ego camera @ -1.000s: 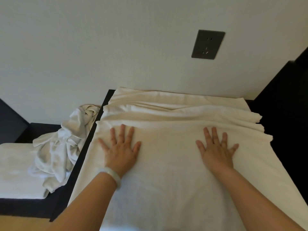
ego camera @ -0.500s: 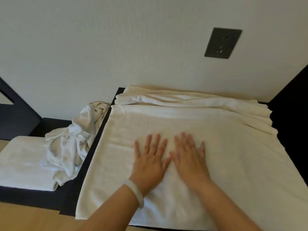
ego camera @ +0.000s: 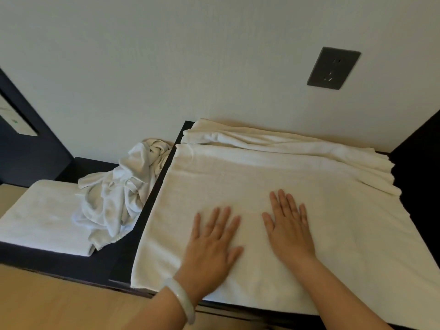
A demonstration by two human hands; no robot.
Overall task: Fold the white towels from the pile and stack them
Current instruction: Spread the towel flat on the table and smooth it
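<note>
head view: towel (ego camera: 238, 177) far edge bunched, right side cut off.

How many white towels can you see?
3 surely: a spread towel at centre, a folded towel at far left, a crumpled towel lying partly on it. The rumpled folds at the back may be a fourth, and the crumple may hide more.

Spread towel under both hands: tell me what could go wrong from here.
The towel lies bunched in ridges on its far side, by the wall; folding now would likely trap creases. The left hand and right hand only press flat, so its near edge at the table front may slide off. The crumpled pile drapes onto the folded towel and could drag it.
</note>
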